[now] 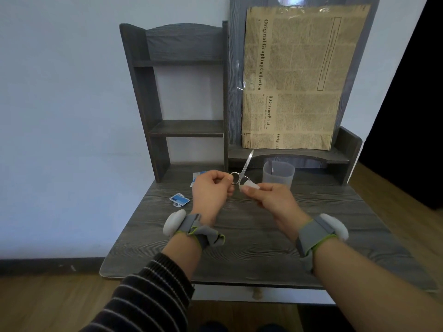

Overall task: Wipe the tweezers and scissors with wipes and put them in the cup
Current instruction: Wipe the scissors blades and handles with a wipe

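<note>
Holding scissors (242, 170): left hand (212, 188) pinches the left finger ring with curled fingers; right hand (271, 198) pinches a white wipe (250, 187) against the right ring
Look: small, slim, bare silver metal; blades together
Place: in the air over the desk (239, 248), between the two hands, just left of the cup (278, 174)
Axis: long axis steep; tip points up and away, leaning a little right; rings low, at the fingers
Cup: translucent, upright on the desk, behind the right hand
Writing: tan newsprint sheet (299, 80) on the back panel reads "Original Graphing Collection" and "II.GravurePrint", the lines running sideways; finer print too small to read
Wrappers (179, 200): blue and white, flat on the desk left of the left hand; print unreadable
</note>
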The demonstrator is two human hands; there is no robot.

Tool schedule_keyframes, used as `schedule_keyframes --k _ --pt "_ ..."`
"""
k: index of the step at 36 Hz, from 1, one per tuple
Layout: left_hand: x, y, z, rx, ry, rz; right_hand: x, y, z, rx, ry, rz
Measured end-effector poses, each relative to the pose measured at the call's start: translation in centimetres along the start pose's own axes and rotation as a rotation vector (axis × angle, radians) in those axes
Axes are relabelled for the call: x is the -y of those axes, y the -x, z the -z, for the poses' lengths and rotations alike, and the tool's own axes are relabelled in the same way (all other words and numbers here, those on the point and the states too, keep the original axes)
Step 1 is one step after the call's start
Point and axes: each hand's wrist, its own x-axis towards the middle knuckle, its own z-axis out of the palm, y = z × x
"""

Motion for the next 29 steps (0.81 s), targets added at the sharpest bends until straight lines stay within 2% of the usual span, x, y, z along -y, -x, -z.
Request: schedule_keyframes --k 6,12,15,22,29 --pt "0.1 0.3 0.1 0.085 0.007 0.055 0.0 0.0 0.1 0.001 -0.032 -0.018" --pt "-0.1 0.3 0.5 0.174 -0.297 -0.040 0.3 -0.3 0.7 0.001 -0.067 -0.024" --pt "-0.4 0.7 0.4 0.238 -0.368 -0.063 0.7 -0.5 0.9 0.010 -0.100 -0.019" --pt "-0.3 1.0 0.1 0.333 -0.420 -0.113 1.0 -0.7 1.1 0.030 -0.125 -0.001" --pt "-0.2 1.2 0.0 0.312 -0.398 -0.125 1.1 -0.8 1.3 0.029 -0.113 -0.032"
